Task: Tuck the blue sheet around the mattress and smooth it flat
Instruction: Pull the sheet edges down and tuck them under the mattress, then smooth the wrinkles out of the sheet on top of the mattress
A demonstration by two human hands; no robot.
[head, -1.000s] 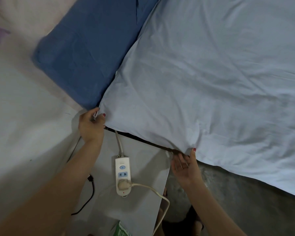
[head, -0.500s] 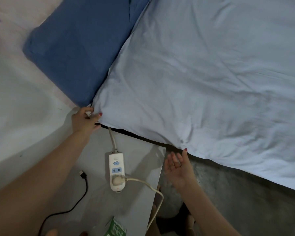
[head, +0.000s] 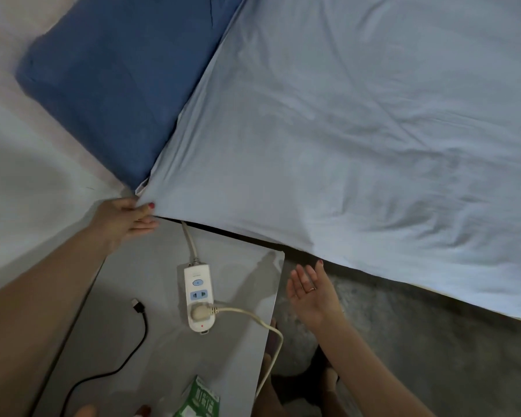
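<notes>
Pale blue cotton sheet (head: 358, 139) covers the mattress across the upper right of the view, its surface creased with shallow wrinkles and its lower edge hanging over a dark gap. A dark blue rectangular pillow (head: 112, 85) lies against its left edge. The left hand (head: 127, 219) grips the sheet's corner, fingers tucked beneath. The right hand (head: 312, 290) hovers released, palm up, just below the edge, beside a white power strip (head: 198, 296) on a grey glossy bedside surface (head: 139, 296).
</notes>
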